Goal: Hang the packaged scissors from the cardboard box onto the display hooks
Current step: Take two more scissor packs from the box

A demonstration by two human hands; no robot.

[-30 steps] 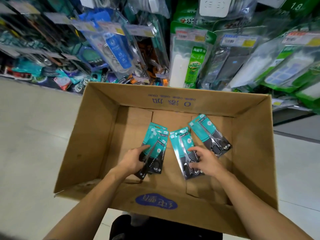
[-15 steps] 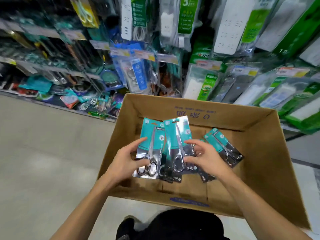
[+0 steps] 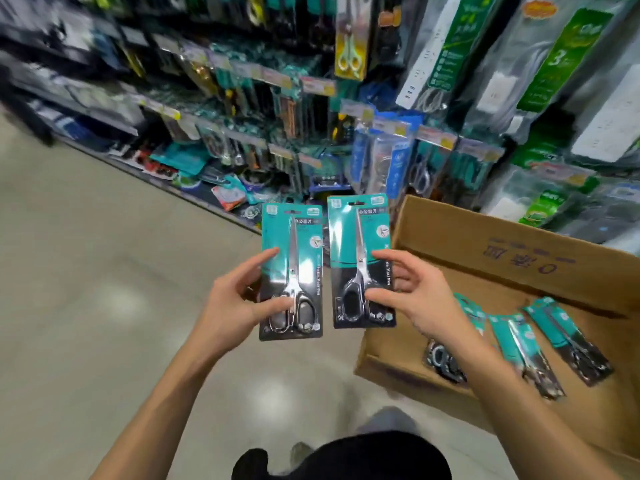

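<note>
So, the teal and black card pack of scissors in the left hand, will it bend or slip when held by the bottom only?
The teal and black card pack of steel scissors stands flat and upright in the left hand, so it is probably fairly stiff. Its glossy plastic front shows glare, so it may be slippery. The metal handles sit low, near the fingers, so it likely will not tip much.

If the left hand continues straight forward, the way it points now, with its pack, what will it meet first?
Probably the hanging goods on the display rack ahead. The left hand holds its scissors pack over bare floor, with nothing nearer visible, though depth is unclear.
</note>
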